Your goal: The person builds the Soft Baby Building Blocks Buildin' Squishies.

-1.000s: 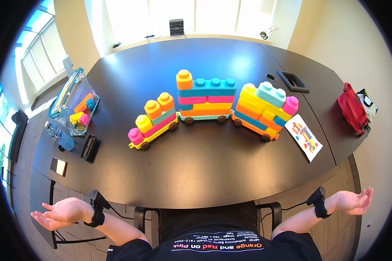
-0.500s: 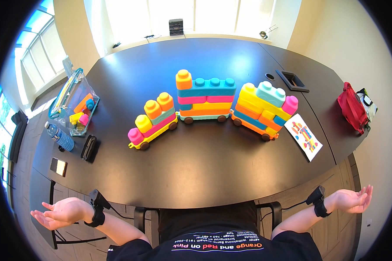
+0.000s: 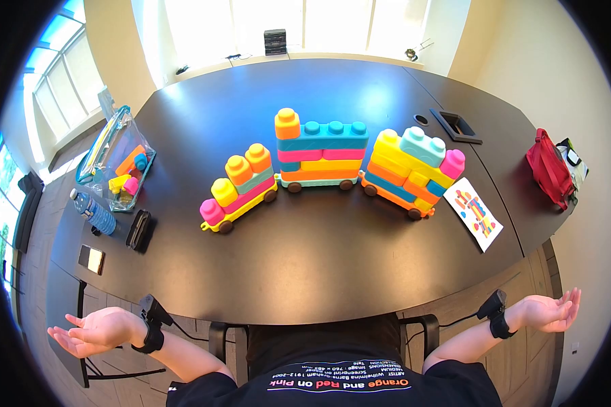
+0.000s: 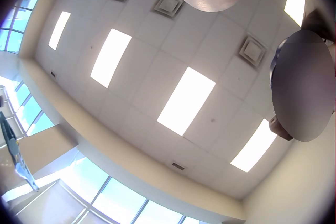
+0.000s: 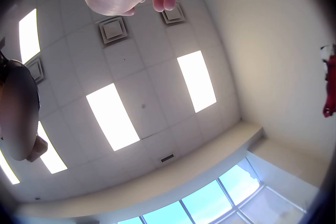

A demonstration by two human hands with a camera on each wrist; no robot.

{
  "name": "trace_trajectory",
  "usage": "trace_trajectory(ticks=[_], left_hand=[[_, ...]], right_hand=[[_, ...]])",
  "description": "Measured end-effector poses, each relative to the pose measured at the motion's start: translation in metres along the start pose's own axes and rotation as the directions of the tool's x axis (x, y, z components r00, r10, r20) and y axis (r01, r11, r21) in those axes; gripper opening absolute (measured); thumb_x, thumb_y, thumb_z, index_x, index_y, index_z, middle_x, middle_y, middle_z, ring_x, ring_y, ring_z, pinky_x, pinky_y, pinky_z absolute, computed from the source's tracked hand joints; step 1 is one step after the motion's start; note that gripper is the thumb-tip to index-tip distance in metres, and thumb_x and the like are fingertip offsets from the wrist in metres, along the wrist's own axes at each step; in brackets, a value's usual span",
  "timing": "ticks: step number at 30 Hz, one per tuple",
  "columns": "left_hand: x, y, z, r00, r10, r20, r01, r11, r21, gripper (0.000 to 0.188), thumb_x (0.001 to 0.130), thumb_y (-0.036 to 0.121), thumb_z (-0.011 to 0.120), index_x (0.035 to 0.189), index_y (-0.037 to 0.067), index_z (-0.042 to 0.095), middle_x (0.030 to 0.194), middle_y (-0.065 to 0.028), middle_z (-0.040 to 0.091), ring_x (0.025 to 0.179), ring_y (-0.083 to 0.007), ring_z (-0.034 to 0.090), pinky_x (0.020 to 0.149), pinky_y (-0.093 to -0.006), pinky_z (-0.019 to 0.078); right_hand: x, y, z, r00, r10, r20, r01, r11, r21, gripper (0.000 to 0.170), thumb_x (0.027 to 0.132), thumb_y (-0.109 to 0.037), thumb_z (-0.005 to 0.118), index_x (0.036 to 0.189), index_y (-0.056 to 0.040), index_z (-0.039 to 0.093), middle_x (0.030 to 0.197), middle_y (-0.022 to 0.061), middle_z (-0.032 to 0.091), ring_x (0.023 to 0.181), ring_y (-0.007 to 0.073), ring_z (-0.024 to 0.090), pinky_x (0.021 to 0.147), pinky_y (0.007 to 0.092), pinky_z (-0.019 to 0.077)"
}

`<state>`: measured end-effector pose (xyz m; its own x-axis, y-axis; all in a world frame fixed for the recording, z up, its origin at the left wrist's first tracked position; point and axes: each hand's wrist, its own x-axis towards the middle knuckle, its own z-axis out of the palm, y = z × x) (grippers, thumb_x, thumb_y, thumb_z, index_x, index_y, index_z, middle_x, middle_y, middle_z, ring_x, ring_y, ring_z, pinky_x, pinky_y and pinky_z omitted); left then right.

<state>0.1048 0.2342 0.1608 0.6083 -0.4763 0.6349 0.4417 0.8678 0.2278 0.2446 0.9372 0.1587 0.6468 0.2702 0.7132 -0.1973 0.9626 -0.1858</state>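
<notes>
Both hands are held out to the sides, palms up, beyond the table's near edge. The left hand [image 3: 98, 332] holds nothing, its fingers relaxed. On the other side the right hand [image 3: 548, 313] is likewise bare, fingers loosely extended. Three toy-block wagons stand in an arc on the dark table [image 3: 285, 271], away from both hands. The left wagon [image 3: 244, 200] is stepped, with pink, yellow and orange blocks. In the middle, the tallest wagon [image 3: 322, 156] carries one orange block on top. The right wagon [image 3: 407, 180] has yellow, orange, blue and pink blocks. Both wrist views mostly show ceiling.
A printed sheet [image 3: 477, 216] lies beside the right wagon. At left are a clear bag [image 3: 119, 159] with several blocks, a water bottle [image 3: 94, 212], a black case [image 3: 138, 231] and a phone [image 3: 91, 259]. A red bag [image 3: 548, 169] sits at far right.
</notes>
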Motion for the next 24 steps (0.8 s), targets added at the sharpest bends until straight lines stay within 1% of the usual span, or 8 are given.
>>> trace_trajectory(ticks=[9,16,24], left_hand=[[0.0001,0.0003,-0.0005,1.000,-0.006,0.008,0.006,1.000,0.012,0.031,0.105,0.024,0.057,0.128,0.003,0.054,0.149,-0.0198,0.055,0.142,-0.0299,0.046,0.111,-0.0464,0.0395],[-0.0012,0.0020,0.0001,1.000,-0.013,0.015,0.013,1.000,0.004,0.030,0.105,0.023,0.055,0.129,0.003,0.054,0.149,-0.0188,0.055,0.143,-0.0297,0.046,0.112,-0.0455,0.0393],[-0.0015,0.0027,0.0008,1.000,-0.013,0.018,0.013,1.000,0.007,0.031,0.106,0.023,0.055,0.130,0.003,0.053,0.149,-0.0185,0.055,0.143,-0.0295,0.047,0.112,-0.0447,0.0399]], right_hand=[[-0.0020,-0.0040,0.0022,1.000,-0.005,0.023,0.005,1.000,-0.022,0.018,0.104,-0.008,0.049,0.116,0.0034,0.056,0.117,0.0285,0.070,0.112,0.0393,0.069,0.096,0.0443,0.0541],[-0.0026,-0.0027,0.0015,0.999,-0.020,0.027,0.021,1.000,-0.018,0.018,0.104,-0.009,0.049,0.117,0.0020,0.056,0.118,0.0275,0.070,0.112,0.0386,0.069,0.097,0.0440,0.0540],[-0.0037,-0.0046,0.0032,0.999,-0.019,0.031,0.020,0.999,-0.031,0.019,0.104,-0.009,0.049,0.117,0.0028,0.057,0.118,0.0276,0.070,0.112,0.0389,0.069,0.097,0.0441,0.0542]])
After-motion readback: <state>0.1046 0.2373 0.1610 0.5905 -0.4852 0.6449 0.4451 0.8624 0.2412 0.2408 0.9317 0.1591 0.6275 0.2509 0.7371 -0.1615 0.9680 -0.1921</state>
